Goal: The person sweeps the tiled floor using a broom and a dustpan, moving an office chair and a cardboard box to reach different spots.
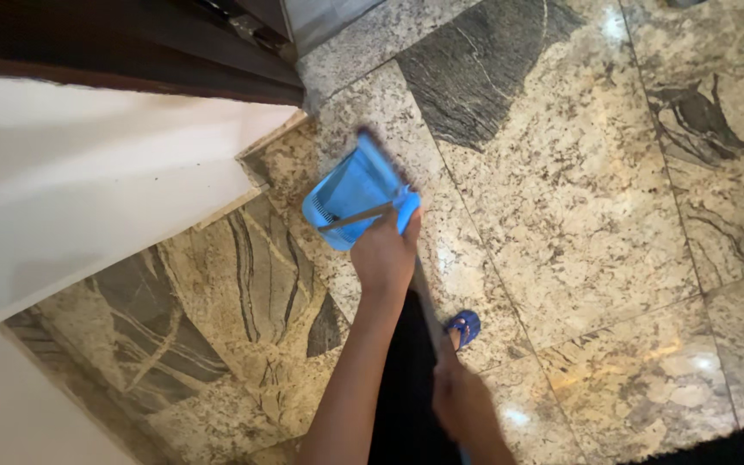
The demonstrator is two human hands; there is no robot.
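- Right hand (467, 405) sits lowest and closest to the lens, near the bottom edge. Its fingers wrap a thin dark handle (428, 310) that runs up and away across the picture.
- Just beyond that hand, a foot in a blue sandal (464, 327) stands on the floor, touching the handle's right side as seen from above. A dark garment fills the gap between the two forearms.
- Left hand (385, 254) is farther out, arm stretched from the bottom centre. Its fingers are curled closed around the upper part of a blue dustpan (350, 194), the thumb lying toward the pan's right edge.
- Dustpan is tilted, its open scoop facing up and left, with a thin metal rod crossing its face. It hangs above the floor, close to a white wall (88, 189), near the corner where dark wood trim (131, 52) meets the stone. Whether its lip touches the floor cannot be told.
- Floor (604, 198) is polished granite in beige with dark grey veins, laid in large tiles, glossy with light spots.
- The handle's far end is hidden behind the left hand and pan, so what it carries cannot be seen.
- Judgement on doing this well: set the pan's lip flat against the stone, and hold it steady while the other hand works the handle in short strokes.
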